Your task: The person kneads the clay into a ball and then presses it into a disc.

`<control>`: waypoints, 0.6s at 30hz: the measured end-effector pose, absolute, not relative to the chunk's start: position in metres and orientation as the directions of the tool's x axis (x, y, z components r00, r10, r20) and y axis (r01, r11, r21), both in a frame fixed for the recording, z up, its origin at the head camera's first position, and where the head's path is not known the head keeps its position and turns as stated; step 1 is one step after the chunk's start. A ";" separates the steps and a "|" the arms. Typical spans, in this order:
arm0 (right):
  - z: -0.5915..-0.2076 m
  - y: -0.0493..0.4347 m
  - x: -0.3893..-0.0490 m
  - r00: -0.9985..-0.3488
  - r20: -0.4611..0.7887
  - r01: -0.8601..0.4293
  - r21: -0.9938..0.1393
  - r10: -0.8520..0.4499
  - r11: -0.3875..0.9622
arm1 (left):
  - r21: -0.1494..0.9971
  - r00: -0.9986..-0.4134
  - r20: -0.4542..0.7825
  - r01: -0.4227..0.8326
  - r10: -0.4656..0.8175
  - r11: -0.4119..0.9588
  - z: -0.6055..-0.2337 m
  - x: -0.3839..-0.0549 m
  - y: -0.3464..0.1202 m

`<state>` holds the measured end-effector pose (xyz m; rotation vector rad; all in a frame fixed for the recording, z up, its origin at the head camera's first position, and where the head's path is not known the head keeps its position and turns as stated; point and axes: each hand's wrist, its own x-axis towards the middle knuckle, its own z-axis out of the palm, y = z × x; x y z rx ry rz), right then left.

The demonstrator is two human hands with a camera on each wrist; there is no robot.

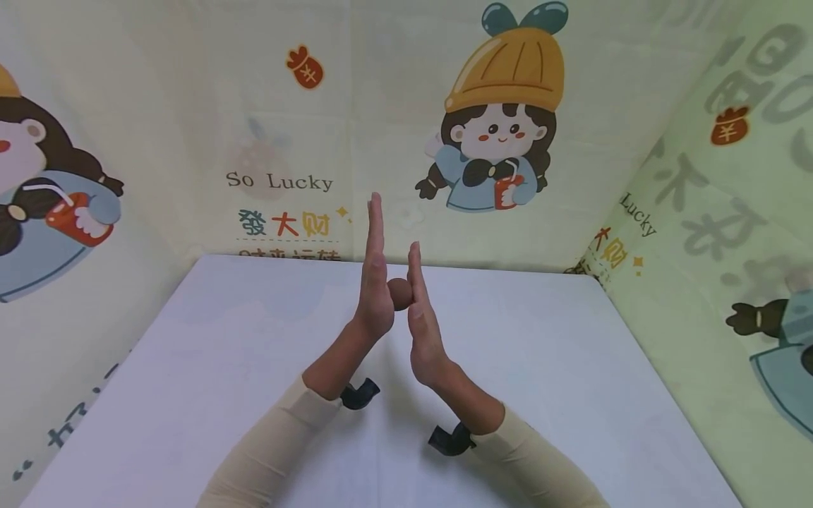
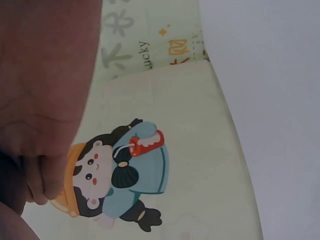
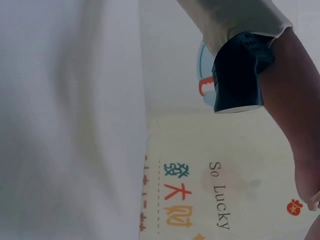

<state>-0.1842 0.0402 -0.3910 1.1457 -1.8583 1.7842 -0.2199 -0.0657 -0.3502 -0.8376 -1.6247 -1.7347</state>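
A small brown ball [image 1: 400,293] is held between the two palms above the white table, near its far edge in the head view. My left hand [image 1: 376,286] stands upright with straight fingers pointing up, its palm against the ball's left side. From the right, my right hand [image 1: 424,321] presses on the ball, fingers straight and sitting a little lower than the left ones. The right wrist view shows the left forearm [image 3: 292,85] with its black wrist mount [image 3: 239,72]. Neither wrist view shows the ball.
Below the hands spreads the white tabletop [image 1: 209,395]. A printed cloth [image 1: 387,92] with cartoon girls and lettering hangs behind it and along both sides. Another black wrist mount [image 1: 451,440] sticks out from the right wrist, close over the table.
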 end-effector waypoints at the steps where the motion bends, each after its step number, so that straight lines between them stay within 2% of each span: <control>1: -0.391 0.040 -0.184 -0.628 0.709 -0.723 -0.684 -0.322 -0.097 | 0.613 -0.615 0.789 0.788 -0.012 -0.059 -0.351 -0.221 -0.066; 18: -0.369 0.042 -0.180 -0.585 0.739 -0.770 -0.635 -0.334 -0.059 | 0.683 -0.682 0.730 0.730 0.044 -0.027 -0.378 -0.240 -0.068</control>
